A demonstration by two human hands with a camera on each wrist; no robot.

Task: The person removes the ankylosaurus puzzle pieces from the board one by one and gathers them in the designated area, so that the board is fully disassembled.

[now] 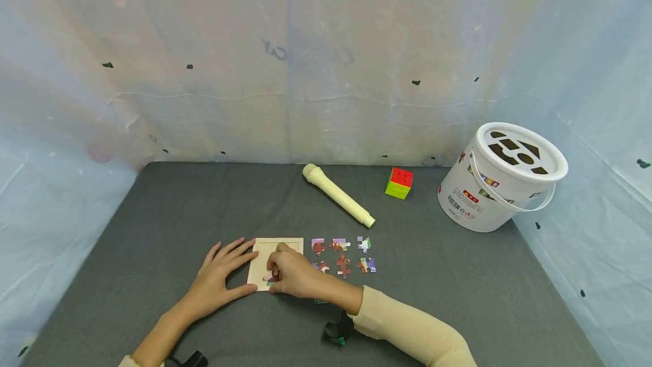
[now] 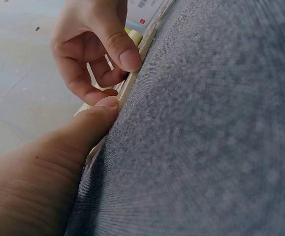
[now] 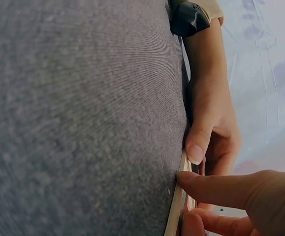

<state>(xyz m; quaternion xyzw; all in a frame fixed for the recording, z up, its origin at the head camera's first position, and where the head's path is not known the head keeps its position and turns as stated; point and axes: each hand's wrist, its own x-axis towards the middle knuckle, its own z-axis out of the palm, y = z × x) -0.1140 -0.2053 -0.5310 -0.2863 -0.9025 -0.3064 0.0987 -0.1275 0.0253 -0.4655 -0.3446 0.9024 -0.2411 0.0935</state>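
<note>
A square wooden puzzle tray (image 1: 261, 249) lies on the table in the head view. My left hand (image 1: 219, 279) spreads its fingers along the tray's left side, with fingertips and thumb at the rim. The right hand (image 1: 295, 273) reaches over the tray, its fingers curled down around a jigsaw piece (image 1: 273, 277) near the lower-left corner. Its palm side and part of the piece are hidden. In the right wrist view, the right thumb (image 3: 194, 182) lies at the tray's rim near the left thumb (image 3: 195, 153).
Several jigsaw pieces (image 1: 343, 265) lie right of the tray, some partly covered by the right arm. Behind them are a pale yellow microphone-shaped stick (image 1: 338, 196) and a red-and-green puzzle cube (image 1: 399, 183). A white bucket (image 1: 474, 197) with a shape-cutout lid stands at the right.
</note>
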